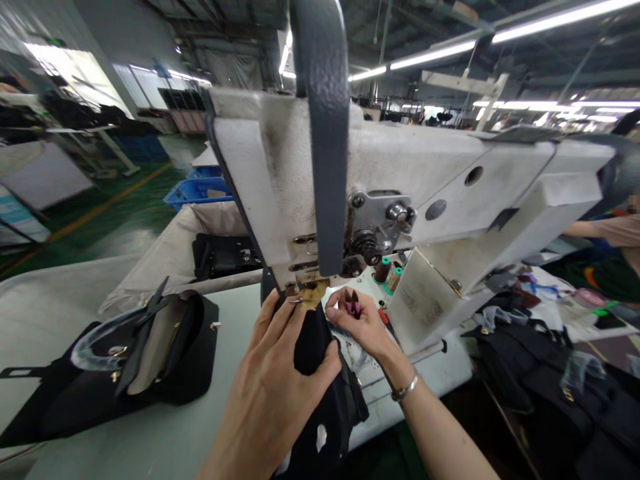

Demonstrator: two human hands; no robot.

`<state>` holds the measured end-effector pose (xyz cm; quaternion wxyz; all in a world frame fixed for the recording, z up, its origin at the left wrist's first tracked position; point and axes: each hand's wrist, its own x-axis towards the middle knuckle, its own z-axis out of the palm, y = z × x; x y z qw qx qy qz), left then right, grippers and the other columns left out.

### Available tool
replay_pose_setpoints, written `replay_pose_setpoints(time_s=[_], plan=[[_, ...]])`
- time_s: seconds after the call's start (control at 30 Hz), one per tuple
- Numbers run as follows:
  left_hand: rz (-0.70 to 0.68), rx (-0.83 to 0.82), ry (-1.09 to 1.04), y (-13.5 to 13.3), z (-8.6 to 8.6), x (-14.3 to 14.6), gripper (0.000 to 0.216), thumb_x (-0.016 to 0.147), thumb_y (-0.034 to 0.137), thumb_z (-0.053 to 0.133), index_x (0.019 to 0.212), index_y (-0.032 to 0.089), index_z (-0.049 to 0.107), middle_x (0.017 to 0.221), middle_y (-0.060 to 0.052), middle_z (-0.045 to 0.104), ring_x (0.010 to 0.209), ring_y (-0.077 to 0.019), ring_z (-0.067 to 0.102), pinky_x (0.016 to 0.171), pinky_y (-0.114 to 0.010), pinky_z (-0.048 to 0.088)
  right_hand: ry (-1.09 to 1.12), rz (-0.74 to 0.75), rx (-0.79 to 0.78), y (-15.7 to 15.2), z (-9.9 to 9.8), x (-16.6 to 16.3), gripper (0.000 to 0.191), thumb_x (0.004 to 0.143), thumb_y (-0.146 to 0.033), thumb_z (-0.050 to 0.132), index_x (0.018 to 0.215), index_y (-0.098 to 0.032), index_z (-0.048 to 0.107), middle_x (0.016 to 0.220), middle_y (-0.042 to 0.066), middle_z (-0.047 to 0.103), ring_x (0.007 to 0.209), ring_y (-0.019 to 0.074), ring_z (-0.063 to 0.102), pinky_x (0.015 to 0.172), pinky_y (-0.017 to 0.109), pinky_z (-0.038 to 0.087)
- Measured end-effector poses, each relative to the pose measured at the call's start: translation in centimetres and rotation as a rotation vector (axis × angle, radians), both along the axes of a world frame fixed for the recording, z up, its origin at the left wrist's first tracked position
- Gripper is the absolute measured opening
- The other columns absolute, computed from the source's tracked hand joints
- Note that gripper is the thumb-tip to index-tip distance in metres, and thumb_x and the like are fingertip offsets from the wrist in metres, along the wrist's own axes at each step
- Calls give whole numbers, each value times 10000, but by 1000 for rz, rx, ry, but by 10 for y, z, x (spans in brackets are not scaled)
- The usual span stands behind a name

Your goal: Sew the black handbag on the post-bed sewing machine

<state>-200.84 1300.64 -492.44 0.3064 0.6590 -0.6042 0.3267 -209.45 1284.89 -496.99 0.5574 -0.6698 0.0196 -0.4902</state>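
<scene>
A black bag piece [320, 373] stands upright under the needle area of a white industrial sewing machine [440, 180]. My left hand [273, 387] wraps round the bag piece just below the machine head, fingers reaching up towards the needle. My right hand [363, 320] is closed in a pinch on a small dark purple tool [353, 305] next to the needle area. A silver bracelet [405, 389] sits on my right wrist. A grey handle-like bar [323, 120] hangs in front of the machine head.
A finished black handbag [150, 347] with a wrapped handle lies on the table at left. A cloth-lined bin [200, 247] holds more black bags behind it. Black pieces and scraps pile up at right [540, 347]. Another person's arm [600, 230] shows at far right.
</scene>
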Motion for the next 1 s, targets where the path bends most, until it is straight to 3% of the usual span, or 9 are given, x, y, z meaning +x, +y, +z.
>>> replay_pose_setpoints(time_s=[0.13,0.5,0.87,1.0], plan=[[1,0,-10,0,-1,1,473,838,362,646,1280,200,599,1429,-96,586,1492,-334,339,1186,-505,435,106,49,-39,-3,-8,0,323,875,-442,712,817,-143,601,613,-61,382,563,75,307,530,247,210],[-15,0,-6,3,4,-1,379,837,337,638,1191,202,641,1390,-87,618,1454,-326,405,1167,-490,453,-20,3,54,1,-19,9,339,895,-442,709,799,-141,585,638,-51,391,580,76,312,539,250,220],[13,-15,-45,-3,4,3,398,845,358,630,1185,153,650,1342,-125,641,1431,-355,427,1142,-509,470,-56,-198,187,9,-51,-6,381,892,-483,692,783,-140,567,645,-42,375,594,82,292,551,261,222],[21,-17,-54,-3,3,2,442,852,366,617,1231,140,639,1362,-130,632,1430,-352,429,1161,-507,451,-54,-220,221,13,-52,-8,398,886,-500,696,783,-136,571,657,-37,382,607,84,290,558,259,223]])
